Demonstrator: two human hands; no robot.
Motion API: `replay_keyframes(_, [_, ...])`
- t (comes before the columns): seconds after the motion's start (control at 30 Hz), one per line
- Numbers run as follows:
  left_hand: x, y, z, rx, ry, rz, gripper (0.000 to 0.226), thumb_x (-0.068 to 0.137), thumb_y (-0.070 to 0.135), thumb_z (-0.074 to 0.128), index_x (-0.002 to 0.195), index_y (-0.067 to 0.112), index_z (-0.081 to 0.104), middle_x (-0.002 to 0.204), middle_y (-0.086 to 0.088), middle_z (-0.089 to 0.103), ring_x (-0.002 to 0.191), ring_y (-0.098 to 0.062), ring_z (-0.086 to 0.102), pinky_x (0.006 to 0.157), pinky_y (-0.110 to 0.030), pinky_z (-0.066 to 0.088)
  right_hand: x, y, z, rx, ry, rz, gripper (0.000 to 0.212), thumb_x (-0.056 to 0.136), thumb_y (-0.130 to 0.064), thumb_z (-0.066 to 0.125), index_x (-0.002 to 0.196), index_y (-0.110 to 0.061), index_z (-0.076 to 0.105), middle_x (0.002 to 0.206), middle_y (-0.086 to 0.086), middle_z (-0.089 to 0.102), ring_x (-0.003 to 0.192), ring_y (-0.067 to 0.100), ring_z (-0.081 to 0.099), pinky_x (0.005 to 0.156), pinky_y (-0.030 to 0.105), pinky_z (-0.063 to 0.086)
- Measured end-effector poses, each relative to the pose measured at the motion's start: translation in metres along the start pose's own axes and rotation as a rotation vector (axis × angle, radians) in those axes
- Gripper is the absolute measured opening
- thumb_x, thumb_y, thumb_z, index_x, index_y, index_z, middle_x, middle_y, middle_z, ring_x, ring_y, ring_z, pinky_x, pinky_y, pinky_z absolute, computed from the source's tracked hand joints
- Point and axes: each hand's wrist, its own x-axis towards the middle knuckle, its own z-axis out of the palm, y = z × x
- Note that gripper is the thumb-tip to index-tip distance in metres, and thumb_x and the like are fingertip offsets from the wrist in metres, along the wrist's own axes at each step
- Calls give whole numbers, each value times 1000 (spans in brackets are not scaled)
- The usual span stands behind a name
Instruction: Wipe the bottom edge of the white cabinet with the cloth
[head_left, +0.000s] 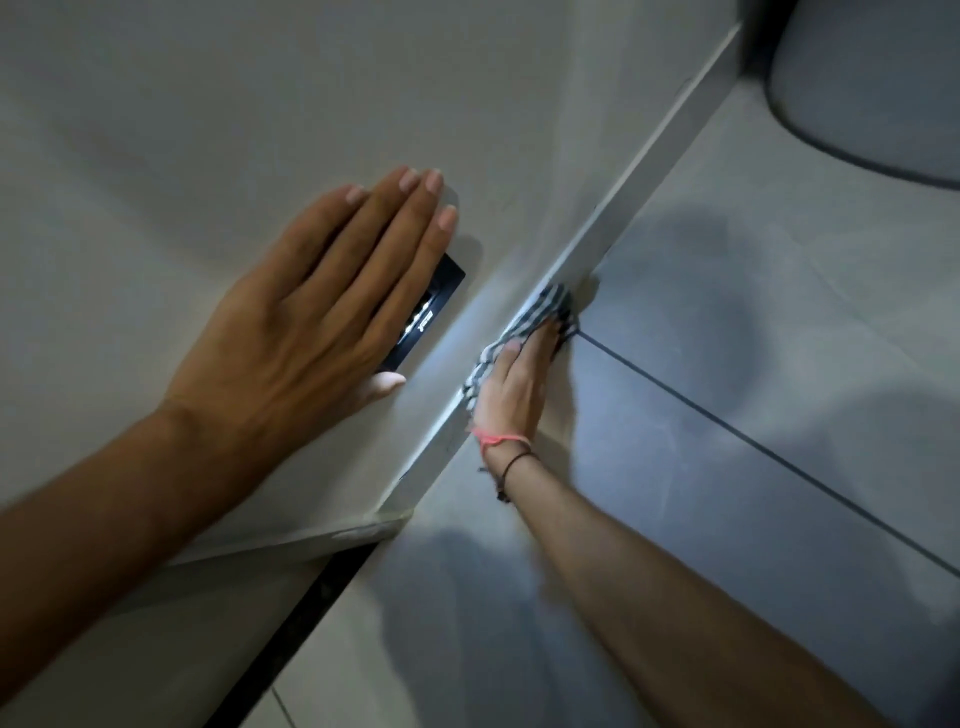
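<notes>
The white cabinet (218, 104) fills the upper left, and its bottom edge (613, 218) runs diagonally from the top right down to the lower middle, just above the floor. My right hand (511, 389) presses a grey-and-white striped cloth (540, 312) against that edge, about halfway along it. Threads and a cord circle its wrist. My left hand (311, 317) lies flat on the cabinet's front with fingers spread, partly covering a black label (431, 312).
Grey floor tiles (753, 395) with dark grout lines spread to the right of the edge. A round grey object (872, 83) stands on the floor at the top right. A dark gap (306, 608) shows below the cabinet's lower corner.
</notes>
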Motion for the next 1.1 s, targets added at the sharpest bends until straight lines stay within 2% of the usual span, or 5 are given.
replay_keyframes(0.2, [3,3,0,7,-5,-16,122,87,63,64,163,-12,5,171,-30,12,159,-42,19,131,-49,14,-141,44,11,3,-342,14,66,103,-21,35,145,-32,-14,159,-15,-18,154,8,-6,125,21,-2])
replay_keyframes(0.47, [2,3,2,-18,-21,-36,123,88,63,62,163,-13,0,171,-31,9,159,-43,16,132,-49,13,-84,24,12,-95,-204,29,63,102,-14,39,153,-2,5,165,14,3,154,21,8,127,32,9])
replay_keyframes(0.7, [4,5,1,10,18,-52,123,87,64,62,163,-13,4,171,-30,13,159,-41,20,131,-47,17,-155,71,2,-183,-635,-47,72,101,-42,30,151,-17,-15,155,-10,-29,152,9,-15,123,23,-7])
replay_keyframes(0.9, [4,8,3,-17,62,-68,92,100,39,54,163,-13,11,170,-31,20,157,-42,24,130,-48,20,-28,9,0,-112,-92,-64,66,101,-23,42,153,0,8,164,19,10,153,26,13,127,38,14])
replay_keyframes(1.1, [7,8,0,16,33,-50,79,108,37,44,162,-14,15,167,-33,24,155,-45,27,128,-50,27,-4,1,1,-68,-13,-99,63,102,-21,40,152,4,10,164,21,9,154,23,7,128,39,10])
